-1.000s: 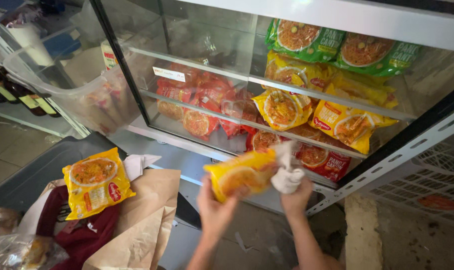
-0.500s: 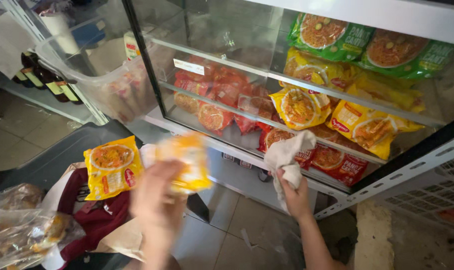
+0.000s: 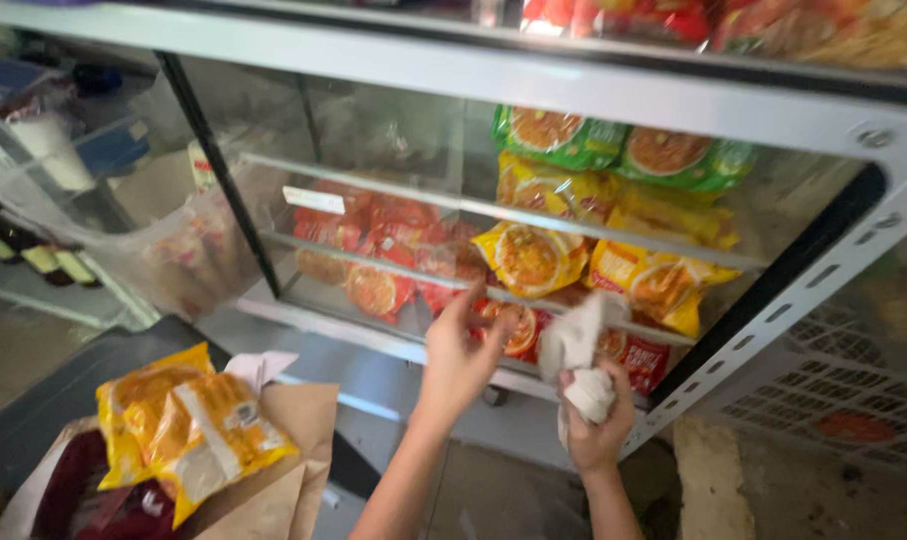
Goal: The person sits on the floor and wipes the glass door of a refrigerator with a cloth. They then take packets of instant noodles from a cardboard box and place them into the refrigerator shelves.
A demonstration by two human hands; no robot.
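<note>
My left hand is raised in front of the lower shelf rail, fingers apart and holding nothing, close to a red noodle packet. My right hand grips a crumpled white cloth just below the same rail. On the shelf behind sit yellow noodle packets, red packets and, higher up, green packets. At lower left, two yellow noodle packets lie on brown paper.
A white metal shelf frame runs down the right. A clear plastic bag hangs at the left, with dark bottles on a low shelf behind it. A dark red bag lies under the packets. Wire mesh stands at right.
My left hand carried a yellow packet from the shelf down to the pile at lower left, let it go and came back up to the shelf. The right hand kept the cloth.
</note>
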